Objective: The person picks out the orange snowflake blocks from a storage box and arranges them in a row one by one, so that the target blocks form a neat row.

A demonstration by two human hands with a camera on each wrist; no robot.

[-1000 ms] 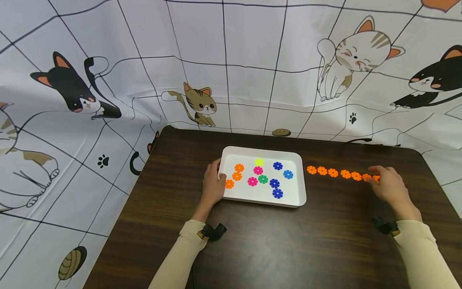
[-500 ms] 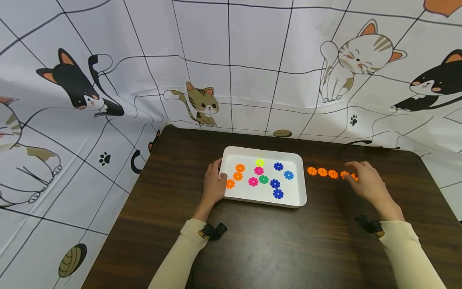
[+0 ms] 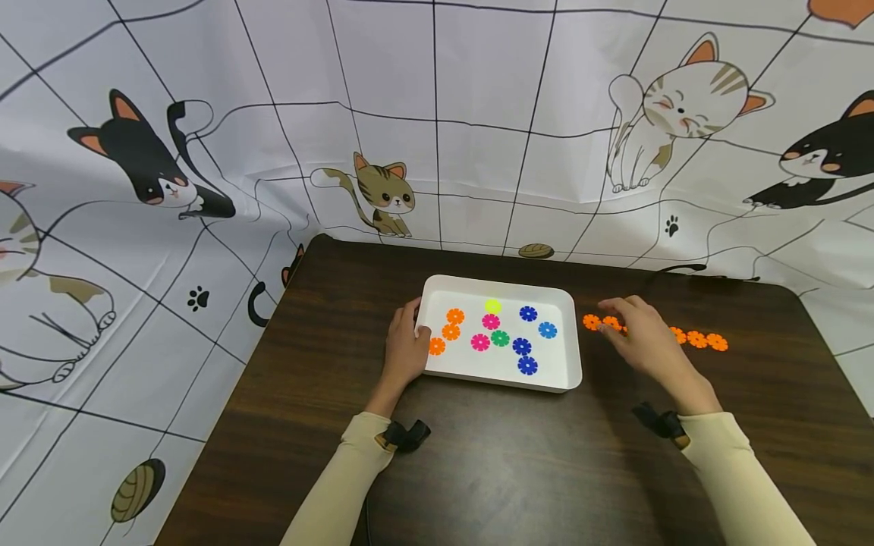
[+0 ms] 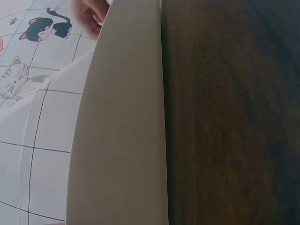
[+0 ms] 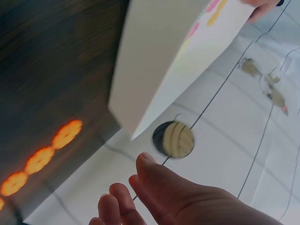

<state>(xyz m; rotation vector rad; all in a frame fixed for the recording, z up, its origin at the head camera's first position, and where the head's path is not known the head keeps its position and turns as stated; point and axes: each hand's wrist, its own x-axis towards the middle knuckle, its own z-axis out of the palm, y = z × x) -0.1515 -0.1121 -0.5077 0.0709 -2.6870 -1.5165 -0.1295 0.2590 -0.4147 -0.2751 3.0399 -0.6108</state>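
Observation:
My left hand (image 3: 404, 345) grips the left wall of the shallow white tray (image 3: 573, 356), thumb over the rim. Flat, notched plastic discs lie in the tray: orange (image 3: 451, 332), pink (image 3: 491, 321), yellow (image 3: 492, 305), green (image 3: 500, 339), dark blue (image 3: 527, 365) and light blue (image 3: 548, 330). Right of the tray runs a row of orange discs (image 3: 696, 339) on the table. Above that row is my right hand (image 3: 645, 337), hiding its middle discs. In the right wrist view the thumb and fingers (image 5: 150, 176) are apart with nothing between them.
The dark wooden table (image 3: 498, 462) stands against a white curtain (image 3: 478, 152) printed with cats and grid lines. A dark band is on each wrist, such as the left wristband (image 3: 406, 437). A thin cable hangs near the left forearm.
My right hand has moved left along the orange row, from its right end toward the tray, uncovering the discs at the right end. The left hand stays on the tray.

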